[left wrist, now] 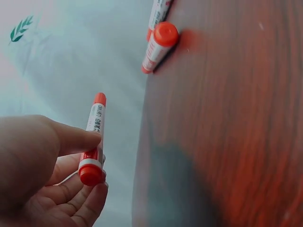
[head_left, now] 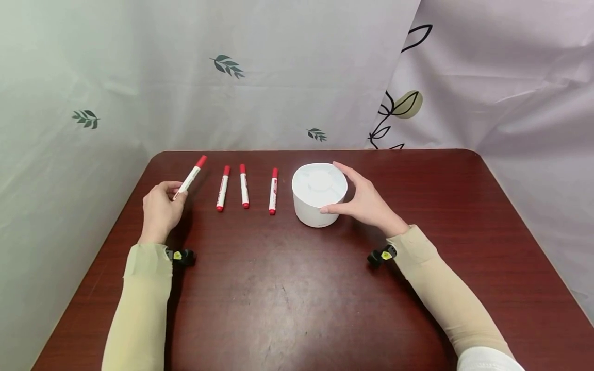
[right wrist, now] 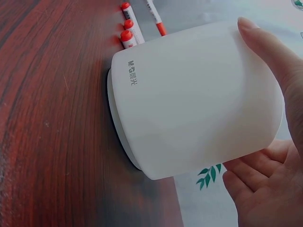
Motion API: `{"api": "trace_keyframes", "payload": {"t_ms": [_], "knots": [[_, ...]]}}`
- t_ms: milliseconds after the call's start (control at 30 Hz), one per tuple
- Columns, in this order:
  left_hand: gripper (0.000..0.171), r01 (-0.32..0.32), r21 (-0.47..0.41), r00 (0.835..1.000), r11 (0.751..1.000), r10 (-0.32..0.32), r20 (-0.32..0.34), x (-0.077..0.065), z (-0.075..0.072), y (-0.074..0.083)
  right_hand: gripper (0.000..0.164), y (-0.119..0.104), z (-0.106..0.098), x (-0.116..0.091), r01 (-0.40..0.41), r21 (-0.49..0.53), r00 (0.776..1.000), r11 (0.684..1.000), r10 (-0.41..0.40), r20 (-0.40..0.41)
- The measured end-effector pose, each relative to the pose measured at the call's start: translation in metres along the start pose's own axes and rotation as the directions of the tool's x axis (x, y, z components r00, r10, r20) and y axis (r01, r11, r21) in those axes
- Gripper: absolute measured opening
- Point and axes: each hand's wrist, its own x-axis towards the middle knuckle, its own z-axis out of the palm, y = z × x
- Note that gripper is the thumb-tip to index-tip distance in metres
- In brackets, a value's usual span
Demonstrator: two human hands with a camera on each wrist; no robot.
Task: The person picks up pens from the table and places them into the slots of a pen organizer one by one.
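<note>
My left hand (head_left: 162,208) pinches a white whiteboard marker with a red cap (head_left: 191,176) near its lower end, the cap pointing up and away. In the left wrist view the thumb presses the marker (left wrist: 96,120) from above, fingers curled beneath, and the tabletop lies off to the right. My right hand (head_left: 366,198) grips the right side of a round white pen holder (head_left: 313,212), thumb at the front and fingers behind. The holder stands upright, its top divided into compartments. Small printed lettering shows on its wall (right wrist: 189,104) in the right wrist view.
Three more red-capped markers, a left one (head_left: 223,189), a middle one (head_left: 244,186) and a right one (head_left: 273,190), lie side by side between the hands. The dark red wooden table (head_left: 278,288) ends at a leaf-patterned curtain (head_left: 269,103) behind.
</note>
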Motion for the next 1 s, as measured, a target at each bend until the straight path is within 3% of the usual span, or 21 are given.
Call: {"api": "trace_keyframes", "payload": {"t_ms": [200, 500, 733, 1000], "knots": [[0.026, -0.013, -0.046, 0.999, 0.999, 0.011, -0.053, -0.003, 0.002, 0.015, 0.109, 0.001, 0.0, 0.0, 0.0, 0.002, 1.0, 1.0, 0.0, -0.001], [0.029, -0.09, -0.075, 0.993, 0.993, 0.084, -0.08, -0.004, 0.0, 0.037, 0.11, 0.001, -0.001, 0.0, -0.013, -0.013, 1.0, 1.0, 0.014, 0.008], [0.027, -0.085, -0.124, 0.994, 0.989, 0.075, -0.085, -0.005, 0.002, 0.055, 0.11, 0.001, -0.002, 0.001, -0.011, -0.01, 1.0, 1.0, 0.011, 0.01], [0.025, -0.139, -0.208, 0.985, 0.968, 0.113, -0.133, -0.009, 0.009, 0.068, 0.109, 0.001, -0.001, 0.001, -0.006, -0.011, 1.0, 1.0, 0.006, 0.012]]}}
